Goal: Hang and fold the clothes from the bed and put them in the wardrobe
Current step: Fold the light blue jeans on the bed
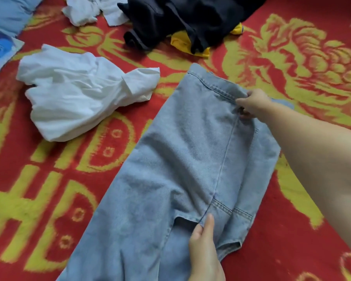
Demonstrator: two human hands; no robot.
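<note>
My left hand (204, 248) pinches the seam of light-blue jeans (182, 169) spread flat on the red-and-yellow blanket (292, 67); my right hand (251, 103) grips their far hem.

Your right hand (251, 104) is pinching the pale jeans (190, 159) at the far hem; your left hand (205, 252) is pinching the crotch seam, jeans lying on the bed (49, 179).

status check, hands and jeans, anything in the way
Left hand pinching light blue denim jeans at the crotch seam; right hand gripping the waistband. Jeans flat on red and yellow blanket. Crumpled white shirt alongside, apart.
</note>
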